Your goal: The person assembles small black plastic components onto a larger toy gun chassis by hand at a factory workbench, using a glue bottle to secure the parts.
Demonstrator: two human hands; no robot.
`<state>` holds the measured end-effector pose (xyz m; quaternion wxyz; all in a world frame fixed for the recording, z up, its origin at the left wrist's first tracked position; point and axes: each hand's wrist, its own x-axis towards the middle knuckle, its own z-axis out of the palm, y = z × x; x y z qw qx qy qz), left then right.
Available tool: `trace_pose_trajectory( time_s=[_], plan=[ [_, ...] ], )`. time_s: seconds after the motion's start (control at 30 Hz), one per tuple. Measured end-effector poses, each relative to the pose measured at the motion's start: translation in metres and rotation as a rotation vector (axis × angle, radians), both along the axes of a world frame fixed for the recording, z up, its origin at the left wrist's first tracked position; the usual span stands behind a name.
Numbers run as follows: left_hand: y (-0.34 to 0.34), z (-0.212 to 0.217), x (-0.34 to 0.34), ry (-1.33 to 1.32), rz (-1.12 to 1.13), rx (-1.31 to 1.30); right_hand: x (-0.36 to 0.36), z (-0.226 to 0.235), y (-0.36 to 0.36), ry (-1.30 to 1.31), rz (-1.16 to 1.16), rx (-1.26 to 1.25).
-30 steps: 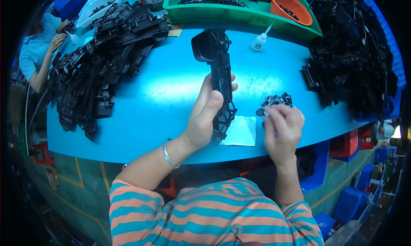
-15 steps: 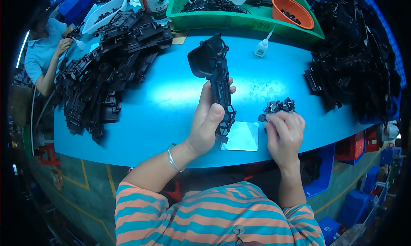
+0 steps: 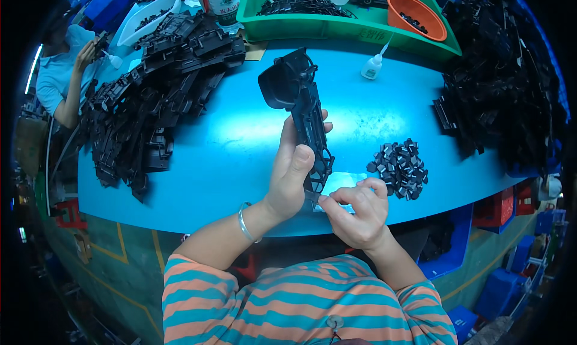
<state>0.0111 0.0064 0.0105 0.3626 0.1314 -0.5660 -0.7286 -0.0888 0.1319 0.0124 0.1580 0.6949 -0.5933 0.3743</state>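
Okay, left hand [image 3: 288,180] has its grip wrapped round the long black part [image 3: 308,107], over the worktop [image 3: 234,170]. Right hand [image 3: 362,217] has fingertips at its lower end; can't tell if pinching anything. Small black pieces [image 3: 401,167] heaped nearby.

The torso carries a shirt [image 3: 270,312] with alternating teal and salmon-orange horizontal stripes. The left sleeve [image 3: 195,291] and right sleeve [image 3: 422,297] are short and repeat this pattern. A small, round, pale disc [image 3: 335,322] sits on the shirt front; a thin dark cord [image 3: 333,335] adjoins it. A smooth silver-coloured bracelet [image 3: 242,223] encircles the left wrist [image 3: 259,214]. The left hand [image 3: 288,180] and right hand [image 3: 360,216] are bare.
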Motion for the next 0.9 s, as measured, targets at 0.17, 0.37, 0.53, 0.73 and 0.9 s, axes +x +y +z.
trace_pose_trajectory(
  time_s=[0.17,0.37,0.53,0.73,0.9],
  plan=[
    [-0.0005,-0.0011,-0.0008,0.025,-0.009,0.029,0.0001,0.0016,0.0009,0.012,-0.004,-0.005],
    [0.0005,-0.0022,-0.0012,0.055,-0.013,0.054,-0.0005,0.0003,0.0014,0.022,0.004,-0.017],
    [0.0016,-0.0015,-0.0017,0.068,-0.026,0.077,-0.0007,0.0001,0.0025,0.023,0.005,-0.023],
    [0.0007,-0.0027,-0.002,0.075,-0.048,0.117,0.0003,0.0004,0.0019,0.013,0.001,-0.015],
    [0.0006,-0.0035,-0.0019,0.075,-0.065,0.115,0.001,0.0018,0.002,0.004,0.0,-0.021]
  ],
)
